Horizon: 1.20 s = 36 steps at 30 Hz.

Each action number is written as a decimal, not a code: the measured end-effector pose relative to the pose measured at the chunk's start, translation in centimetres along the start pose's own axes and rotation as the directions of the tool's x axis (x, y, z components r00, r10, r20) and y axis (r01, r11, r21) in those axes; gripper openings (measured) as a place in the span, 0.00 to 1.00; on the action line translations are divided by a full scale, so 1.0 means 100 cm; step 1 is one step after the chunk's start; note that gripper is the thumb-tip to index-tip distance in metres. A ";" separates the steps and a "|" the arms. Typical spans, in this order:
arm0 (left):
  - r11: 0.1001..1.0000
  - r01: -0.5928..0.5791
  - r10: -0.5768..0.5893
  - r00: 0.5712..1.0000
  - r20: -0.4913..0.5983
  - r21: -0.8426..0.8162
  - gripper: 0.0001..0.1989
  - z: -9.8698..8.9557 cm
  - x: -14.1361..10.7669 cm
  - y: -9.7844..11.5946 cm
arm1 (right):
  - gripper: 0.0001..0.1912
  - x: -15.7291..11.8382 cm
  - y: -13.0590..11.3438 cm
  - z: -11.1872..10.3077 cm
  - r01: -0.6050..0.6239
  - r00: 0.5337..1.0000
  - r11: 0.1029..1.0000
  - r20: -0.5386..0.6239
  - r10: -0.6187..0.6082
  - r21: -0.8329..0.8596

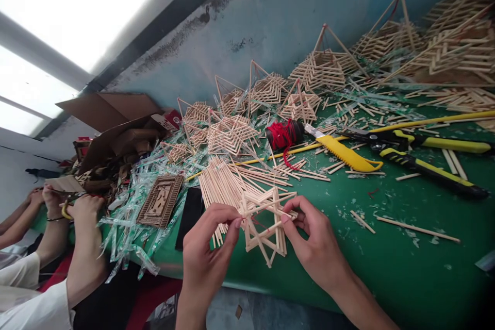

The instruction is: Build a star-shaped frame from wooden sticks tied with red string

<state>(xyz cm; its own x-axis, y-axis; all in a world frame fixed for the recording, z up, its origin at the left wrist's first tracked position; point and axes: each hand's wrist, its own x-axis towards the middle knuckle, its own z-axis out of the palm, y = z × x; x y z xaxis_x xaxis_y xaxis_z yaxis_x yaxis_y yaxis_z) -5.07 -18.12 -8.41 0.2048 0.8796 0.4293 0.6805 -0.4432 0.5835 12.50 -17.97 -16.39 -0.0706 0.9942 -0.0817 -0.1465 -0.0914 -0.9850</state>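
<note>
Between my two hands is a star-shaped frame [266,237] built from thin wooden sticks, with bits of red thread at its joints. My left hand [211,245] pinches the frame's left corner, thumb against fingers. On the opposite side, my right hand [309,237] grips a stick end of the same frame between thumb and fingers. Just behind it, a bundle of loose wooden sticks [220,185] lies on the green table [410,278]. A dark phone-like slab [189,216] rests by my left hand, partly under the sticks.
A red thread spool [284,134], a yellow-handled cutter [348,153] and yellow-black pliers [425,165] lie behind my right hand. Several finished stick frames [234,134] line the wall. Plastic strips [131,216] and a brown carved-looking panel [160,200] lie left. Other people's hands [83,209] work there.
</note>
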 end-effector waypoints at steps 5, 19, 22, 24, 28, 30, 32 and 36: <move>0.998 -0.029 0.028 1.000 0.015 0.059 0.12 -0.001 0.003 0.006 | 0.10 0.001 -0.001 -0.003 -0.001 0.998 0.998 0.060 0.005 -0.060; 0.991 -0.012 0.009 1.000 0.022 0.132 0.09 -0.002 -0.001 0.000 | 0.10 0.000 -0.002 -0.003 -0.016 1.000 0.997 -0.010 0.015 -0.081; 0.995 0.023 -0.027 0.999 0.041 0.093 0.07 -0.004 0.003 -0.005 | 0.10 0.001 -0.002 -0.001 -0.012 0.999 0.995 -0.046 0.007 -0.097; 0.997 0.045 -0.048 0.998 0.048 0.057 0.06 -0.005 0.007 -0.011 | 0.10 0.002 -0.001 -0.001 -0.012 0.998 0.994 -0.066 0.005 -0.107; 0.996 0.091 -0.091 0.991 0.095 0.009 0.07 -0.006 0.021 -0.026 | 0.09 0.004 0.001 -0.002 -0.014 0.996 0.992 -0.087 0.002 -0.129; 0.995 0.099 -0.100 0.981 0.166 0.015 0.07 -0.007 0.030 -0.031 | 0.09 0.005 0.002 -0.002 -0.011 0.996 0.991 -0.088 -0.001 -0.135; 0.997 0.075 -0.080 0.958 0.275 0.026 0.08 -0.009 0.040 -0.034 | 0.09 0.005 0.002 -0.002 -0.011 0.995 0.990 -0.097 -0.002 -0.141; 0.999 0.007 -0.028 0.821 0.571 0.039 0.11 -0.014 0.068 -0.035 | 0.09 0.006 0.002 -0.001 -0.013 0.993 0.989 -0.117 -0.005 -0.150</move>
<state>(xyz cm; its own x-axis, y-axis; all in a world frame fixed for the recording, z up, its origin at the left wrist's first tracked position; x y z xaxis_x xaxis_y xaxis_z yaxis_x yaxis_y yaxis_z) -7.04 -10.82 -6.62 0.5505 0.8328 -0.0576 0.7089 -0.4299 0.5592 12.58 -17.42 -16.65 0.0465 0.9945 -0.0941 0.0037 -0.0944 -0.9955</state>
